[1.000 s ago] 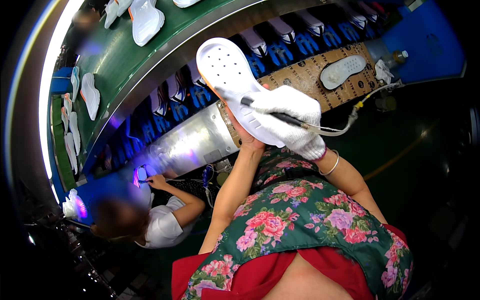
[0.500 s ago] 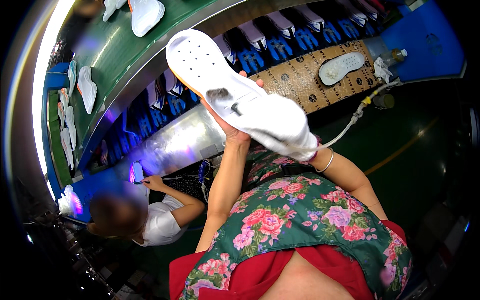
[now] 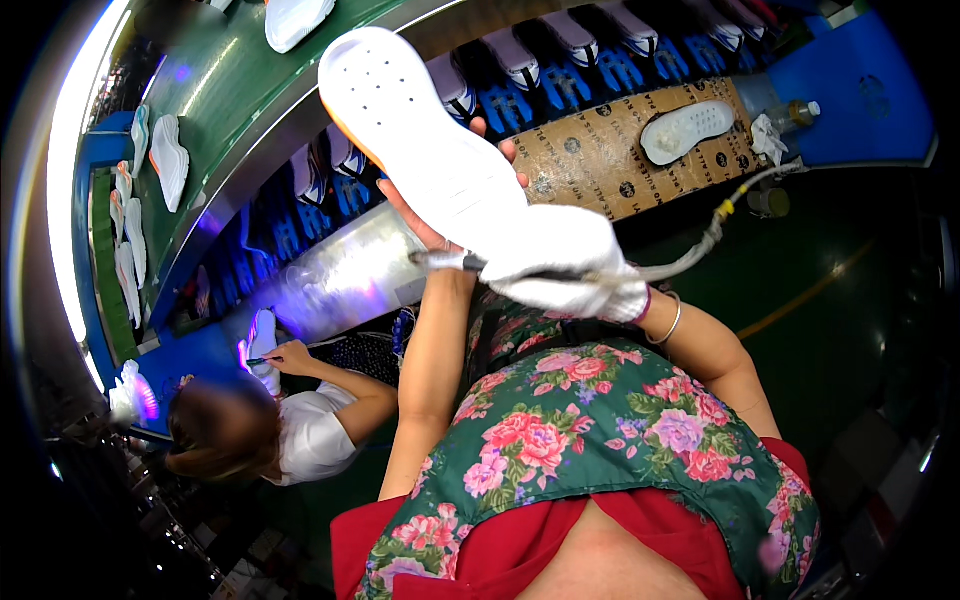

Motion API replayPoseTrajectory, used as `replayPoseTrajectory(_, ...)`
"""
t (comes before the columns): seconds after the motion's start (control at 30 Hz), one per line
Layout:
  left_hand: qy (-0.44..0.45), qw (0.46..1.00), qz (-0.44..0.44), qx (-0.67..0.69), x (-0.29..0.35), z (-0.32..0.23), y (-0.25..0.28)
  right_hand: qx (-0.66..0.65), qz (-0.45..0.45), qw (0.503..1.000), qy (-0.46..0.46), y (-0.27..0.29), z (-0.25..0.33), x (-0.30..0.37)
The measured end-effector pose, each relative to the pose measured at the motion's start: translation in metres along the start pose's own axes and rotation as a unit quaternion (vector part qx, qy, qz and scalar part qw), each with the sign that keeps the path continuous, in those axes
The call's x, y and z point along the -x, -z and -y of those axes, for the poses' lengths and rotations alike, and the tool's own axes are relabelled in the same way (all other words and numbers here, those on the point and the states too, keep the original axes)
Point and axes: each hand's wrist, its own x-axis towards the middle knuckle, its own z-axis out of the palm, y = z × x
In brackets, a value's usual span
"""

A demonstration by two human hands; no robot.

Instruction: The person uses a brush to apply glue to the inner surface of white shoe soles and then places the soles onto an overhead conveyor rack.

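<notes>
A white shoe sole (image 3: 430,150), with small dark holes at its far end and an orange strip along one edge, lies across my left hand (image 3: 412,218). My left fingers wrap round it from below, their tips showing past its right edge. My right hand (image 3: 560,255), in a white knit glove, grips a brush (image 3: 440,261) connected to a pale hose (image 3: 690,252). The bristles are at the sole's near left edge, above my left wrist; whether they touch the sole I cannot tell. The glove covers the sole's near end.
On brown cardboard (image 3: 590,165) ahead lies another sole (image 3: 688,132), near a crumpled white cloth (image 3: 768,140) and a clear bottle (image 3: 800,113). Shoe uppers (image 3: 510,60) line a rack behind. More soles (image 3: 170,165) rest on a green surface at left. A co-worker (image 3: 320,430) sits at left.
The brush has moved from the sole's upper face toward me, to its near left edge. The sole has shifted slightly up and left. The co-worker's hand has moved slightly left.
</notes>
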Motion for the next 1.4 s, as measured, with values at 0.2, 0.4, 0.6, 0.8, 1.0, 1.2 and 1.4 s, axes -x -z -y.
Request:
replayPoseTrajectory(0.2,0.075,0.997,-0.014,-0.029,0.002,-0.02,0.011,0.199,0.042,0.976,0.079,-0.001,-0.002,0.003)
replayPoseTrajectory(0.4,0.093,0.992,0.03,-0.08,0.002,-0.029,0.005,0.082,-0.023,0.993,-0.087,0.001,-0.005,0.004)
replayPoseTrajectory(0.6,0.132,0.988,0.05,-0.055,-0.006,-0.041,-0.001,0.1,0.091,0.991,0.016,-0.008,0.003,0.009)
replayPoseTrajectory(0.8,0.191,0.967,0.11,-0.127,-0.014,-0.052,0.007,0.114,0.009,0.993,0.006,0.003,0.002,-0.004)
replayPoseTrajectory(1.0,0.232,0.958,0.105,-0.135,-0.025,-0.058,0.002,0.183,0.115,0.974,0.066,-0.014,0.007,0.022)
replayPoseTrajectory(1.2,0.264,0.942,0.15,-0.143,-0.025,-0.064,-0.001,0.076,0.01,0.997,-0.004,0.001,0.014,-0.003)
replayPoseTrajectory(1.4,0.248,0.946,0.136,-0.156,-0.028,-0.062,-0.012,0.228,0.07,0.964,0.113,-0.012,0.004,0.02)
